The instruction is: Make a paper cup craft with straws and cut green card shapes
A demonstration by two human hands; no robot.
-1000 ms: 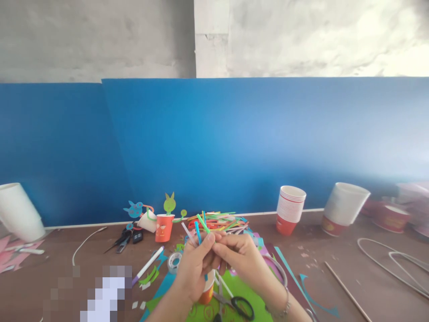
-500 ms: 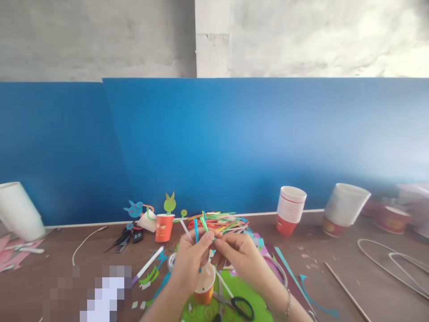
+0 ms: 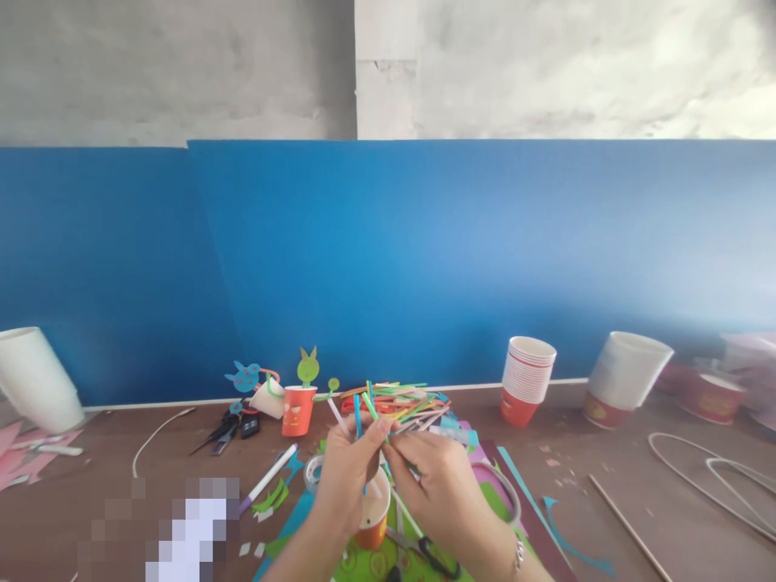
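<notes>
My left hand (image 3: 352, 469) is closed around several drinking straws in front of me. A pale lilac straw (image 3: 338, 416), a blue straw (image 3: 357, 412) and a green straw (image 3: 369, 404) stick up out of it. My right hand (image 3: 433, 469) meets the left at the fingertips. Its fingers are pinched on the green straw, knuckles turned upward. Just below the hands stands a red-and-white paper cup (image 3: 371, 533), its mouth partly covered by my left hand. Black-handled scissors (image 3: 440, 559) lie beside the cup on green paper (image 3: 357, 570), partly under my right forearm.
Behind my hands lies a heap of coloured straws (image 3: 394, 398). Decorated cups (image 3: 297, 411) stand left of it, and a marker (image 3: 270, 478) lies nearer. Stacked paper cups (image 3: 527, 380) stand at the right, with a wooden stick (image 3: 627, 525) in front. A blue partition (image 3: 424, 259) closes the back.
My right hand has rolled over so that its back faces up more, and its fingers have curled in. The left hand keeps its hold on the straws.
</notes>
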